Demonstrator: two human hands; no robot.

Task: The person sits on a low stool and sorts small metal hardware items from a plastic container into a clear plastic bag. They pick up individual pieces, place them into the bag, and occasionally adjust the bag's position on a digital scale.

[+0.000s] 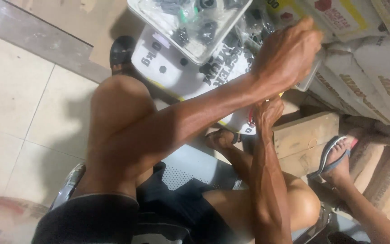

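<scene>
My left arm reaches across my raised knee to the upper right. My left hand (290, 52) has its fingers curled over the rim of a clear plastic tray (311, 77); the fingertips are hidden behind the hand. Below it, my right hand (267, 113) is closed, pinching a small red and white piece (251, 118) that is mostly hidden. A second clear plastic container (195, 49) with several small black parts and bagged pieces sits on a white printed sack (172, 72) at top centre, left of my left hand.
Stacked white printed sacks (375, 72) fill the upper right. A cardboard box (303, 135) lies under my hands. Another person's foot in a sandal (337, 158) rests at right. I sit on a perforated metal seat (190, 167); tiled floor (19, 113) lies left.
</scene>
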